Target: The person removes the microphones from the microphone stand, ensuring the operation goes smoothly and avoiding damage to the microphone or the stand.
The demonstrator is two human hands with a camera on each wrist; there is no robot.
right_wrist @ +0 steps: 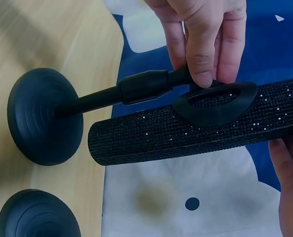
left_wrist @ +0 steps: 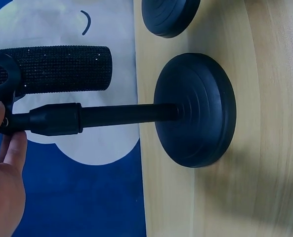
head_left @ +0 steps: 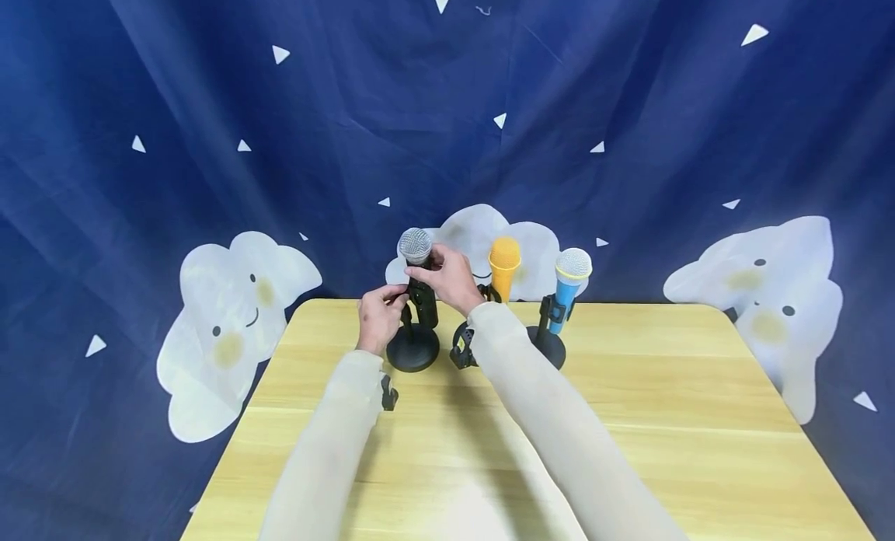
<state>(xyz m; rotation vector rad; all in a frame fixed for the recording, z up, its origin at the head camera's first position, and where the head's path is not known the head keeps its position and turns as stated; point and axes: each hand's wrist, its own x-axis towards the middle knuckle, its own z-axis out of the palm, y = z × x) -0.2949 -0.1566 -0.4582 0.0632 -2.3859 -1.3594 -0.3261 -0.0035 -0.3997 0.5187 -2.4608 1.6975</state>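
Microphone (head_left: 417, 265), black with a silver head, sits upright in the clip of its stand (head_left: 413, 348) at the bench's (head_left: 629, 417) far edge. Left hand (head_left: 378, 317) pinches the clip; right hand (head_left: 447, 277) grips the microphone just below the head. Orange microphone (head_left: 504, 266) and blue microphone (head_left: 568, 286) stand just beside.

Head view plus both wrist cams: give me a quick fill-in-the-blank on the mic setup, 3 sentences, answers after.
1. The number of microphones standing on the table is ____.
2. The right hand grips the microphone whose body is ____, under a silver mesh head.
3. The left hand pinches the stand just below its clip, and the stand's round base rests on the ____.

Missing words: three; black; table
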